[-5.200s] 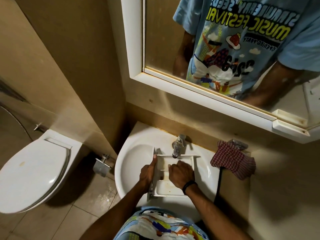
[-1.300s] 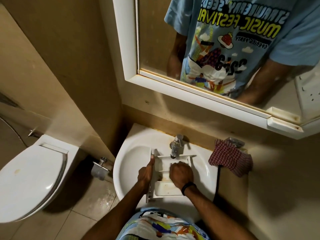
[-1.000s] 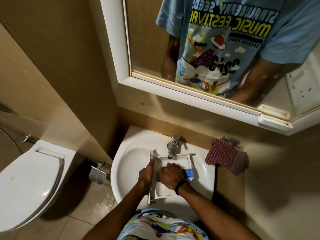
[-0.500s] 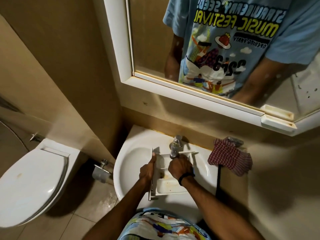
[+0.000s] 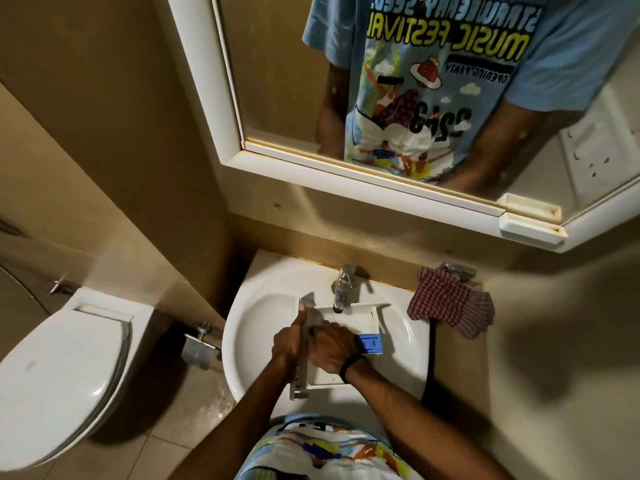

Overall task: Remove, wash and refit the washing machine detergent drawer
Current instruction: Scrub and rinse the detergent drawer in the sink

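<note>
Pulling the right hand (image 5: 332, 348) back from under the tap (image 5: 343, 289), where it was half a second ago, and pressing it down on the middle of the detergent drawer (image 5: 360, 317), uncovering a blue insert (image 5: 370, 344) at the drawer's right side.

Facing a wide white-framed mirror (image 5: 284, 81) on the tan wall, reflecting a light blue printed T-shirt and both forearms. Standing to the right of a white toilet (image 5: 62, 368) with its lid down. Leaning over a white sink (image 5: 263, 289) set against the wall below the mirror.

Working near a red-and-white checked cloth (image 5: 450, 311) draped over the sink's right rear corner, well apart from both hands. Standing below a small white tray (image 5: 530, 230) sticking out from the mirror's lower frame on the right. Passing a metal fitting (image 5: 201, 344) on the wall between toilet and sink.

Keeping the white drawer lying flat inside the basin, far end directly under the chrome tap's spout, near end pointing toward the body.

Gripping the drawer's left wall with the left hand (image 5: 289, 341), fingers wrapped around the edge, thumb stretching straight along it toward the tap. Curling the right hand's fingers down into the drawer, knuckles up, just left of the blue insert; not being able to tell whether anything is pinched underneath them. Wearing a black band (image 5: 351, 367) on the right wrist.
</note>
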